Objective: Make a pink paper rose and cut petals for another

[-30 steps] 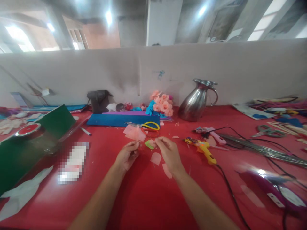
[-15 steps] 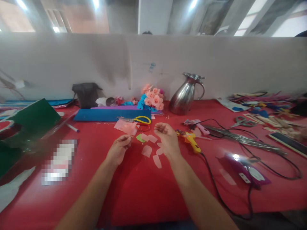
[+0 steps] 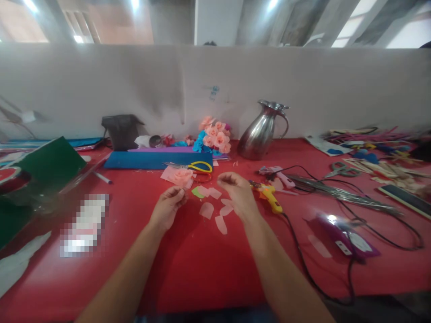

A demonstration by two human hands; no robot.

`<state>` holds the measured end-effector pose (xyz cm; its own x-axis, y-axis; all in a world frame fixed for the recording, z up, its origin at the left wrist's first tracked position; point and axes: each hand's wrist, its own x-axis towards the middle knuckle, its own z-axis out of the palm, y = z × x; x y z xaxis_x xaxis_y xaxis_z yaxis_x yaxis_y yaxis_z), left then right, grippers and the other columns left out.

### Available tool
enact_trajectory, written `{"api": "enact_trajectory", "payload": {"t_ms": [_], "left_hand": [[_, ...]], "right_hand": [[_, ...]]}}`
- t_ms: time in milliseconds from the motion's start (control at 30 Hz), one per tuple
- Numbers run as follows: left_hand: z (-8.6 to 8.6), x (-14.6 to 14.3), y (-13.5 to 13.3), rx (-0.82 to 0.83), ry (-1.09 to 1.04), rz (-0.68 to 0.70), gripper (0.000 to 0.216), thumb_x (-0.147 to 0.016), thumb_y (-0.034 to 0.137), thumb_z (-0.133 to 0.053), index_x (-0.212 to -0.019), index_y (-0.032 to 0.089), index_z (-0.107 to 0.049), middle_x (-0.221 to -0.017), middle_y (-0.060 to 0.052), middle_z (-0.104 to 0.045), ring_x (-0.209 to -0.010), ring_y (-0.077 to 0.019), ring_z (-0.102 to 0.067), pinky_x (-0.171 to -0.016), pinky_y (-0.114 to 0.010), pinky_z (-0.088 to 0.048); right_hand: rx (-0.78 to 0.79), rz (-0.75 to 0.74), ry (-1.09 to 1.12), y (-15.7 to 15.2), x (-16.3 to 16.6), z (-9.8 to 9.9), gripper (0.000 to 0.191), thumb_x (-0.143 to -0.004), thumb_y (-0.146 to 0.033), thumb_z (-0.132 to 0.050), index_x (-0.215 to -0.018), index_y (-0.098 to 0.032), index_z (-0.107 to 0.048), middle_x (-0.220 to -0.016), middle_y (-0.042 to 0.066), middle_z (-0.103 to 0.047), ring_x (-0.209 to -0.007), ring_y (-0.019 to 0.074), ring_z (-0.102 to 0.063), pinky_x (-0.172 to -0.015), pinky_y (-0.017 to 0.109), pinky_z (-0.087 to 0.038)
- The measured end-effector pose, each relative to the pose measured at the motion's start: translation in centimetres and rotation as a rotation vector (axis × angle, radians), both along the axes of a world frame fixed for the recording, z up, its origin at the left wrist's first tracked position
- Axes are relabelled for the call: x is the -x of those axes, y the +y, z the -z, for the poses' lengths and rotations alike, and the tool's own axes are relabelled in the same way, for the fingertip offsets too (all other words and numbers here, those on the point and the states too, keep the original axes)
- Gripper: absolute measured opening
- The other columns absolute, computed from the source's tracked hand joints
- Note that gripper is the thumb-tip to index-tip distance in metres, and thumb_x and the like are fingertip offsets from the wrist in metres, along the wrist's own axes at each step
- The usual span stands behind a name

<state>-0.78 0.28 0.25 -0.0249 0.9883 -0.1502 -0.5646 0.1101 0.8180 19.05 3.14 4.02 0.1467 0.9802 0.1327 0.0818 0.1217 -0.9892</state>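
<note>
Right hand (image 3: 238,193) farther right, pinched, contents unclear; pink flower (image 3: 182,177) atop pinched left hand (image 3: 167,207).

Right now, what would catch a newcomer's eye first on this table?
The shiny metal jug stands out at the back of the red table, right of a bunch of peach flowers. Nearer, scattered pink pieces lie between the left hand and the right hand, with a yellow glue gun farther right.

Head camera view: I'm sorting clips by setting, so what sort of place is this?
Probably a craft workspace: on the red table are cut pink pieces, a yellow glue gun and a bunch of handmade-looking pink flowers.
</note>
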Motion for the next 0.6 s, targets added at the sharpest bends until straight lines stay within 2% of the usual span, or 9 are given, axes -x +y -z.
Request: {"api": "enact_trajectory", "payload": {"t_ms": [133,233,300,400,500,600], "left_hand": [[-0.3,0.1,0.0,-0.003,0.018,-0.026,0.022,-0.061,0.024,-0.077,-0.072,0.016,-0.06,-0.07,0.002,-0.059,-0.06,-0.0059,-0.053,-0.06,-0.017,-0.044],[-0.5,0.2,0.0,-0.005,0.022,-0.069,0.022,-0.061,0.024,-0.076,-0.071,0.016,-0.059,-0.07,0.002,-0.059,-0.059,-0.0049,-0.051,-0.058,-0.015,-0.042],[-0.5,0.3,0.0,-0.017,0.026,-0.087,0.021,-0.062,0.024,-0.075,-0.071,0.016,-0.058,-0.071,0.002,-0.058,-0.058,-0.0047,-0.05,-0.057,-0.015,-0.04],[-0.4,0.3,0.1,-0.031,0.035,-0.099,0.02,-0.063,0.023,-0.074,-0.071,0.016,-0.058,-0.07,0.002,-0.058,-0.056,-0.0045,-0.049,-0.056,-0.015,-0.039],[-0.2,0.3,0.2,-0.028,0.037,-0.103,0.021,-0.062,0.022,-0.074,-0.071,0.016,-0.057,-0.071,0.002,-0.058,-0.057,-0.0043,-0.049,-0.057,-0.015,-0.039],[-0.1,0.1,0.3,-0.028,0.019,-0.107,0.021,-0.062,0.022,-0.075,-0.07,0.016,-0.056,-0.074,0.002,-0.058,-0.061,-0.0051,-0.051,-0.06,-0.016,-0.04]], "right_hand": [[0.029,-0.099,-0.242,0.8,-2.1,0.3,0.009,-0.062,-0.019,-0.063,-0.071,-0.019,-0.065,-0.07,0.001,-0.067,-0.068,0.015,-0.06,-0.068,0.03,-0.046],[0.069,-0.185,-0.574,0.7,-1.8,1.0,0.008,-0.067,-0.017,-0.062,-0.072,-0.02,-0.068,-0.072,0.003,-0.069,-0.067,0.0175,-0.062,-0.065,0.03,-0.045],[0.009,-0.22,-0.838,0.2,-0.6,1.5,0.01,-0.072,-0.02,-0.06,-0.072,-0.021,-0.07,-0.074,0.005,-0.07,-0.071,0.0201,-0.062,-0.065,0.031,-0.043],[-0.166,-0.25,-1.156,-0.7,1.8,2.0,0.012,-0.074,-0.021,-0.059,-0.076,-0.022,-0.071,-0.078,0.008,-0.07,-0.082,0.0243,-0.059,-0.068,0.033,-0.04],[-0.233,-0.195,-1.298,-1.0,3.5,2.3,0.015,-0.074,-0.019,-0.058,-0.083,-0.021,-0.07,-0.085,0.01,-0.069,-0.089,0.0257,-0.055,-0.074,0.035,-0.038],[-0.223,-0.149,-1.323,-0.6,3.8,2.5,0.014,-0.076,-0.018,-0.055,-0.078,-0.021,-0.069,-0.084,0.009,-0.069,-0.088,0.0253,-0.054,-0.074,0.035,-0.037]]}}
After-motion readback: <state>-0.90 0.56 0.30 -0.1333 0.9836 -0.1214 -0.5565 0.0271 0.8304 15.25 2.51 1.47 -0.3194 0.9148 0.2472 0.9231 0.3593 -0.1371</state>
